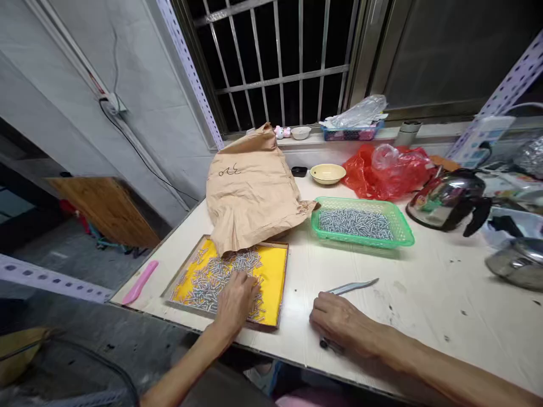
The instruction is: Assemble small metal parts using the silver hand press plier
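Observation:
A shallow tray with a yellow bottom [275, 265] lies near the table's front edge and holds several small metal pieces [203, 282]. My left hand [235, 299] rests palm down on those pieces, its fingers curled over them. My right hand [339, 322] lies on the table to the right of the tray and is closed on metal tweezers [352, 287] whose tip points away to the right. A green plastic basket [360, 223] full of the same metal pieces stands farther back.
A large brown paper bag [252, 192] leans over the tray's far end. A pink strip [139, 281] lies at the left corner. A yellow bowl [327, 173], a red plastic bag [388, 169], a kettle [449, 198] and a metal pot [515, 263] stand at the back and right.

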The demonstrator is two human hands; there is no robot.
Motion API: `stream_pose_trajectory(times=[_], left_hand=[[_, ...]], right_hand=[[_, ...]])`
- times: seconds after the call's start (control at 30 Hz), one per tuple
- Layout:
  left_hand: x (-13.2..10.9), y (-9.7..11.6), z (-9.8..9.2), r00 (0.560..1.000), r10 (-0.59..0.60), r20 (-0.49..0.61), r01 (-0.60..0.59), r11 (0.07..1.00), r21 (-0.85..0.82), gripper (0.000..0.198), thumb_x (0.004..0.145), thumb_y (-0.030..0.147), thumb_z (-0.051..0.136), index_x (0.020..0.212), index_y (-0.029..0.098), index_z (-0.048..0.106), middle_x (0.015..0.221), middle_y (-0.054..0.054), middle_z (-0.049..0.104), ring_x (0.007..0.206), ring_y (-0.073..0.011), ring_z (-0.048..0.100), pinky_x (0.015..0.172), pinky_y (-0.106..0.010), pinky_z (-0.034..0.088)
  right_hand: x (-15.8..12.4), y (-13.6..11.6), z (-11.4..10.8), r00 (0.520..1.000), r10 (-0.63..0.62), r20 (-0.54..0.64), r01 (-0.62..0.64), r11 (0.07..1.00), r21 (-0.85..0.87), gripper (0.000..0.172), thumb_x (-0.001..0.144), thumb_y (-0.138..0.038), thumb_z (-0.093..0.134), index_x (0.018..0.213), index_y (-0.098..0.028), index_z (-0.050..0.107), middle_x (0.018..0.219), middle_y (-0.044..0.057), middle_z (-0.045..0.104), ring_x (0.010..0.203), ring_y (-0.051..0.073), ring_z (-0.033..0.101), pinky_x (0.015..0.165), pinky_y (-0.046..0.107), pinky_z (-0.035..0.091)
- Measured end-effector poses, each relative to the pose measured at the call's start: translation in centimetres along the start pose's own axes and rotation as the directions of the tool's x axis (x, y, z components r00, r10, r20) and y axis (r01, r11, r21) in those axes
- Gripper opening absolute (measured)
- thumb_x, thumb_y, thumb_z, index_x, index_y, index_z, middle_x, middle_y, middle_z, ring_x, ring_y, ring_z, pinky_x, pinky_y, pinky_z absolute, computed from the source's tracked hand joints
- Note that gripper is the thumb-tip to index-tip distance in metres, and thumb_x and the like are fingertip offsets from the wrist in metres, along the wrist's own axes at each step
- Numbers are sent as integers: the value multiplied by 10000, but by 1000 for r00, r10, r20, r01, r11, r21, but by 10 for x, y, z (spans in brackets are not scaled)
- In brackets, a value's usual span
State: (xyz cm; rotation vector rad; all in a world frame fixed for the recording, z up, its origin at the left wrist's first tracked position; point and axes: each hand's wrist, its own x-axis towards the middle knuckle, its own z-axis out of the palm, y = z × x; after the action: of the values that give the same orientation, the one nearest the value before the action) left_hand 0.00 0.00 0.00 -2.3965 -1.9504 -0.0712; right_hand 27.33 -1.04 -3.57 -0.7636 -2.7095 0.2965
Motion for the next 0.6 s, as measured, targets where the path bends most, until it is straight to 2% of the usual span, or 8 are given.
stream_pose_trajectory(times=[0.1, 0.2, 0.27, 0.33, 0.4, 0.43, 0.53, 0.6], left_hand=[[9, 7, 7, 999, 42, 9, -42, 999, 25, 231, 915, 256, 420, 872, 186, 635, 899, -69, 572, 906, -219, 476, 733, -309, 397], [16, 7, 10, 994, 103, 23, -104, 993, 60, 227, 902, 181, 407, 831, 177, 623, 902, -82, 568, 894, -230, 477, 707, -320, 396], [20, 4, 11, 988, 151, 41, -154, 985, 80, 208, 875, 126, 417, 831, 169, 615, 928, -95, 567, 902, -240, 481, 701, -328, 402], [24, 2, 10, 979, 191, 70, -197, 976, 92, 213, 853, 88, 415, 853, 161, 615, 946, -104, 572, 911, -250, 491, 706, -338, 413], [27, 0, 10, 973, 211, 95, -219, 972, 87, 258, 844, 54, 384, 854, 157, 620, 939, -104, 587, 906, -249, 508, 722, -344, 423], [29, -1, 9, 972, 214, 100, -222, 972, 76, 279, 841, 43, 367, 837, 158, 621, 928, -100, 596, 898, -245, 517, 728, -343, 427], [31, -1, 2, 979, 200, 44, -198, 980, -31, 261, 838, 81, 377, 779, 167, 616, 885, -89, 614, 889, -239, 539, 743, -340, 433], [31, 6, -5, 991, 132, -1, -130, 970, -208, 198, 841, 172, 424, 778, 175, 611, 852, -72, 630, 869, -230, 563, 758, -338, 439]], right_hand=[[12, -3, -31, 965, 42, -259, -23, 997, 77, 151, 852, -85, 429, 810, -172, 545, 748, 35, 557, 722, 152, 497, 632, 265, 408], [27, 12, -73, 878, 124, -462, -107, 992, 65, 153, 862, -95, 428, 863, -173, 559, 782, 44, 568, 777, 164, 520, 695, 289, 440], [35, 30, -102, 824, 217, -524, -266, 964, -19, 157, 869, -112, 435, 901, -175, 575, 822, 59, 571, 815, 186, 532, 737, 326, 452], [36, 45, -122, 767, 338, -545, -466, 877, -112, 209, 866, -118, 448, 1022, -170, 578, 947, 99, 576, 883, 218, 539, 757, 359, 462], [29, 50, -128, 736, 430, -523, -575, 805, -146, 274, 868, -120, 452, 1116, -167, 558, 1036, 123, 562, 927, 234, 541, 767, 368, 469], [23, 48, -125, 744, 460, -485, -584, 800, -137, 276, 871, -125, 452, 1122, -167, 558, 1035, 120, 563, 924, 231, 545, 770, 362, 470], [-7, 27, -99, 818, 505, -275, -532, 846, -30, 216, 900, -164, 439, 1051, -182, 592, 927, 72, 580, 864, 194, 560, 765, 318, 465], [-31, 8, -79, 840, 526, -134, -524, 850, 56, 193, 919, -203, 432, 1015, -197, 600, 901, 50, 578, 843, 174, 563, 757, 293, 455]])
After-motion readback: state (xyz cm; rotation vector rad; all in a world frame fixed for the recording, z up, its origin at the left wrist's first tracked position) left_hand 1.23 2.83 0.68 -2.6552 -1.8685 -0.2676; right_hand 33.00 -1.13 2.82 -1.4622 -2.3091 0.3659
